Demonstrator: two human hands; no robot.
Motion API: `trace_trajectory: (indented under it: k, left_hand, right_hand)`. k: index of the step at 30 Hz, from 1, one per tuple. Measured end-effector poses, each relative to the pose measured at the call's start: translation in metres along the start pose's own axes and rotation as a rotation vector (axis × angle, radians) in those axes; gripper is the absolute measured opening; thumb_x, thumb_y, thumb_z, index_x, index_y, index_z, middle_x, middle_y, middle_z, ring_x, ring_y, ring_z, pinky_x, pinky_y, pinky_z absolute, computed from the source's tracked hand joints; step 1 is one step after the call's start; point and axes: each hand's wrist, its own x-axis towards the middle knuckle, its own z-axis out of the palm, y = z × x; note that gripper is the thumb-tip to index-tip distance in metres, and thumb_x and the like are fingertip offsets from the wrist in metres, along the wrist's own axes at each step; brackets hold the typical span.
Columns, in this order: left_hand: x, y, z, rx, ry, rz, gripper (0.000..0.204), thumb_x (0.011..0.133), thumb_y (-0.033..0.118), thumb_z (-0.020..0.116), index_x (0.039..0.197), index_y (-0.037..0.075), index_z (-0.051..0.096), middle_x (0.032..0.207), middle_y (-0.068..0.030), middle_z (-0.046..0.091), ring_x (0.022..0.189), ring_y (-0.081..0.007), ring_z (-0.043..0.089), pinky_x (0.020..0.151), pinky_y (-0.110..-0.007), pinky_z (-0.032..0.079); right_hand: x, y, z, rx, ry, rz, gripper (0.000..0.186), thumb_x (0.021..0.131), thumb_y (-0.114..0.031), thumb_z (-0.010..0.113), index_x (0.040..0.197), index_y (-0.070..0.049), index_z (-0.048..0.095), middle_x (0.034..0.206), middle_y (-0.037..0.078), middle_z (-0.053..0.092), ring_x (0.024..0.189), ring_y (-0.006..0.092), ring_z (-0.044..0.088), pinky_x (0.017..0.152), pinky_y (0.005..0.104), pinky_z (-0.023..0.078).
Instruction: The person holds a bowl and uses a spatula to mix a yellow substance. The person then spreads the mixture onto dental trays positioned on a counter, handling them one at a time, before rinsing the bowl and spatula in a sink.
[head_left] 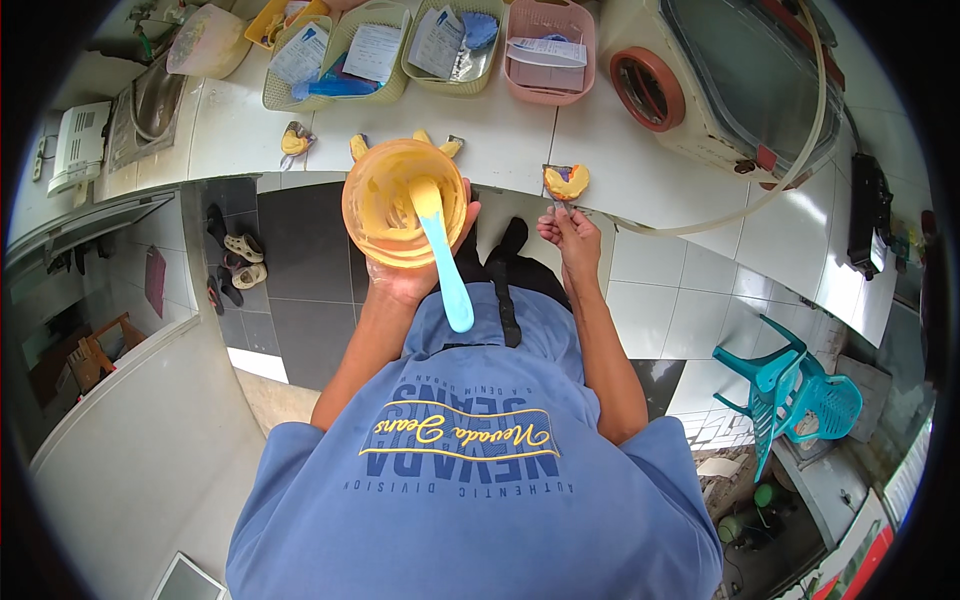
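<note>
My left hand (402,284) cups an orange mixing bowl (362,213) from beneath and the side. Creamy yellow paste coats its inner wall. A spatula (446,262) with a light-blue handle leans in the bowl, its blade smeared with the paste and its handle hanging over the near rim. Between the fingers of my right hand (574,240) is the metal handle of a dental impression tray (567,182), which carries an orange mould with yellow paste on it. The tray is at the counter's front edge; whether it touches the counter, I cannot tell.
Several more yellow-filled pieces, one at the left (295,141), lie on the white counter (225,130). Behind them stand green baskets (372,92) and a pink basket (549,82) with papers. A cabinet (690,60) with a round port and a hose (745,213) occupies the right. Teal chairs (785,390) stand right.
</note>
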Motion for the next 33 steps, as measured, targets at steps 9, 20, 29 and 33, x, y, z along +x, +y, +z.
trace_trajectory:
  k: [9, 20, 29, 33]
  left_hand:
    - [0.002, 0.002, 0.001, 0.032, 0.004, 0.015, 0.062, 0.087, 0.047, 0.059, 0.134, 0.007, 0.048, 0.13, -0.018, 0.053, 0.127, -0.0349, 0.047, 0.108, -0.052, 0.038]
    - [0.028, -0.007, -0.005, 0.154, -0.01, 0.078, 0.057, 0.087, 0.048, 0.06, 0.129, 0.01, 0.052, 0.13, -0.0114, 0.055, 0.123, -0.0304, 0.05, 0.107, -0.051, 0.038]
    - [0.039, -0.013, 0.032, 0.307, -0.124, -0.022, 0.054, 0.096, 0.049, 0.043, 0.133, 0.011, 0.049, 0.132, -0.0111, 0.052, 0.122, -0.0278, 0.051, 0.105, -0.05, 0.04]
    - [0.029, 0.002, 0.064, 0.448, -0.123, -0.171, 0.06, 0.093, 0.052, 0.044, 0.134, 0.008, 0.048, 0.134, -0.0135, 0.051, 0.124, -0.0288, 0.05, 0.104, -0.052, 0.04]
  right_hand:
    - [-0.027, -0.013, -0.012, -0.031, 0.036, 0.136, 0.031, 0.097, -0.027, 0.057, 0.1, 0.003, 0.059, 0.09, 0.016, 0.069, 0.077, 0.0173, 0.068, 0.07, 0.026, 0.056]
    - [-0.126, -0.13, 0.088, -0.929, -0.384, -0.409, 0.036, 0.095, -0.03, 0.057, 0.112, -0.001, 0.044, 0.093, 0.02, 0.061, 0.07, 0.032, 0.065, 0.064, 0.0394, 0.053]
    - [-0.141, -0.206, 0.089, -1.545, -0.272, -0.89, 0.031, 0.089, -0.009, 0.056, 0.118, -0.002, 0.05, 0.088, 0.012, 0.057, 0.07, 0.0309, 0.063, 0.059, 0.0403, 0.052]
    - [-0.137, -0.243, 0.091, -1.854, -0.157, -1.171, 0.035, 0.082, -0.006, 0.06, 0.116, -0.004, 0.054, 0.083, 0.008, 0.056, 0.074, 0.0224, 0.062, 0.058, 0.0335, 0.052]
